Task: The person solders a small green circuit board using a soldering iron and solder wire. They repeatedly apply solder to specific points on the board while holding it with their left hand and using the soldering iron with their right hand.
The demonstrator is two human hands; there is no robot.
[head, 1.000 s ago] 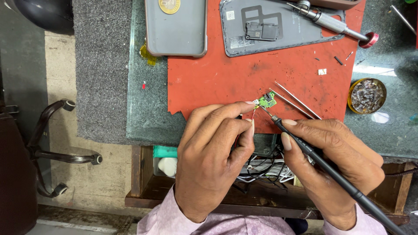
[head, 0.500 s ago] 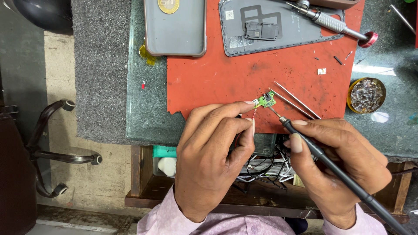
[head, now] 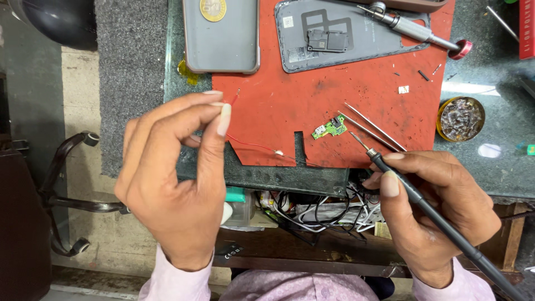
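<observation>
Pinching thin red wire point(head: 253, 146), left hand point(head: 173, 184); right hand point(head: 440, 214) grips slim black soldering iron point(head: 429, 209).

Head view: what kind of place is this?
Likely a phone repair bench: a soldering iron in the right hand, a small green circuit board on a red work mat, and an opened phone back cover.

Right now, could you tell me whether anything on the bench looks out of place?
The red mat has a slot cut into its near edge, and a tangle of cables spills from under the benchtop. Nothing else stands out.
</observation>
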